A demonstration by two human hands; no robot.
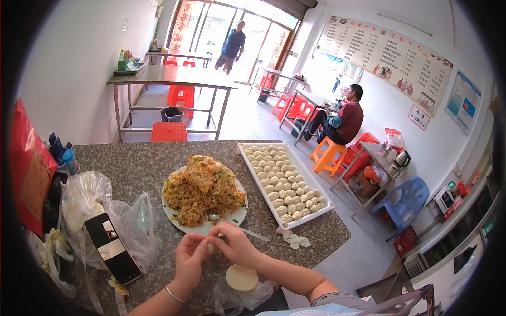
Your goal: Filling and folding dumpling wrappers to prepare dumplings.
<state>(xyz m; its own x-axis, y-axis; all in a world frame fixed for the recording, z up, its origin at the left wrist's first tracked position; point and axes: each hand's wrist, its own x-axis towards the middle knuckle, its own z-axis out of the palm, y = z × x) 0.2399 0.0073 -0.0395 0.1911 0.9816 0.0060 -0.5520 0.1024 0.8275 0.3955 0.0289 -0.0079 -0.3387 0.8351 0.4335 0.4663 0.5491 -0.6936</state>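
Note:
My left hand and my right hand meet at the near edge of a white plate, their fingertips pinching a small pale dumpling that they partly hide. On the plate rises a large mound of chopped, orange and green filling. A metal spoon rests with its bowl in the filling and its handle out over the counter. Below my right wrist, a stack of round dough wrappers lies on a clear plastic bag. To the right, a white tray holds rows of pleated dumplings.
A smartphone leans on plastic bags at the left of the speckled stone counter. Crumpled tissue lies by the tray's near corner. Beyond, one person sits on an orange stool; another person stands near the doorway.

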